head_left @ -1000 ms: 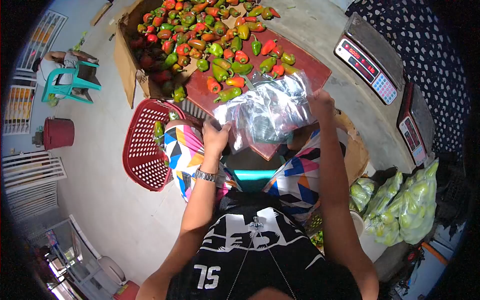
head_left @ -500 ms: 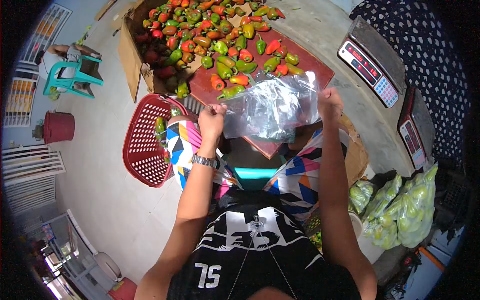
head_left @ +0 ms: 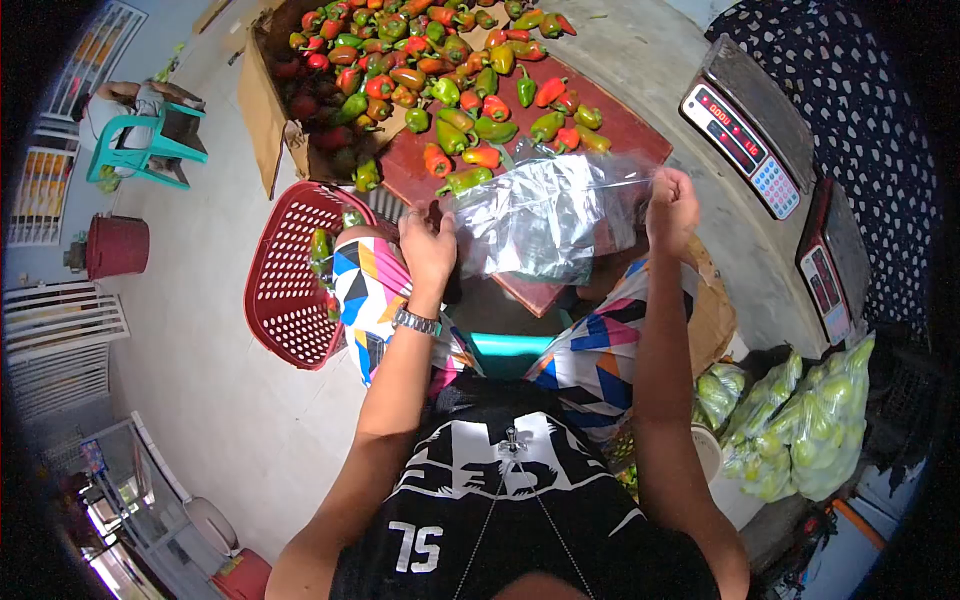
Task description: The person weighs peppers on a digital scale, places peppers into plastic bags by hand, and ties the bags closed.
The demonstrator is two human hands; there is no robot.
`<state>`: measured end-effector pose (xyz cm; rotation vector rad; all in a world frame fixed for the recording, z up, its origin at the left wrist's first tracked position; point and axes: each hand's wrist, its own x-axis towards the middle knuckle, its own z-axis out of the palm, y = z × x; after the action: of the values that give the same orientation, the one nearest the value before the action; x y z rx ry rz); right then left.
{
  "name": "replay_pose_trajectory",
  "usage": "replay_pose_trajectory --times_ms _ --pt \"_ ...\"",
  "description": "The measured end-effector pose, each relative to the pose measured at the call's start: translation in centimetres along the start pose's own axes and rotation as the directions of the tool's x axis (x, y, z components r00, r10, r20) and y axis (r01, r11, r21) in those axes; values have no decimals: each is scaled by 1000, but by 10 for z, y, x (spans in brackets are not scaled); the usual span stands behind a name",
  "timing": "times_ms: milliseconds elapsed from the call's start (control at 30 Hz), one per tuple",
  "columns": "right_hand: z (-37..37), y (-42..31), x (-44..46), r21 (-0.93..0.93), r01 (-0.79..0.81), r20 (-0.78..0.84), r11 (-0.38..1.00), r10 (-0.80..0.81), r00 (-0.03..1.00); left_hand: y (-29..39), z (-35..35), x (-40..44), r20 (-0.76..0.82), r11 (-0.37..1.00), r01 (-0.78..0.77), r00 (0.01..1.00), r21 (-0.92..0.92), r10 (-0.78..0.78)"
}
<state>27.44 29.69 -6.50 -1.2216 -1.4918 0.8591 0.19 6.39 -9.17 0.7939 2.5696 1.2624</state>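
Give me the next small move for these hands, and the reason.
Probably work the clear plastic bag open: the right hand pinches one corner, the left hand is at the opposite side, and the bag looks slack and unfilled, while loose peppers lie just beyond on the red tabletop.

We see a clear, glossy, crinkled plastic bag point(head_left: 545, 215), peppers point(head_left: 445, 92) with smooth, shiny skins, and a matt brown cardboard box point(head_left: 259, 130). We also make out smooth red plastic on the basket point(head_left: 268, 335), shiny metal watch links point(head_left: 416, 321), and soft patterned cloth trousers point(head_left: 590, 345).
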Motion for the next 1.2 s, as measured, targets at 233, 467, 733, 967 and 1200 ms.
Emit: replay_pose_trajectory --times_ms 233,467,733,967,1200 --pt "-76 -7 -13 365 -158 -72 917 197 978 47 -24 -36 157 969 -128 974 -211 163" --pt "-192 5 -56 310 -335 -217 890 409 886 73 4 -50 436 961 80 899 -264 45" --pt "-245 47 -113 392 -465 -138 794 551 823 132 63 -53 919 523 795 391 -309 -52" --pt "-248 53 -126 433 -474 -68 766 553 831 132 84 -57 896 471 787 444 -399 17" --pt "-233 48 -129 310 -542 -100 781 594 798 115 51 -56 876 516 758 482 -399 -30"
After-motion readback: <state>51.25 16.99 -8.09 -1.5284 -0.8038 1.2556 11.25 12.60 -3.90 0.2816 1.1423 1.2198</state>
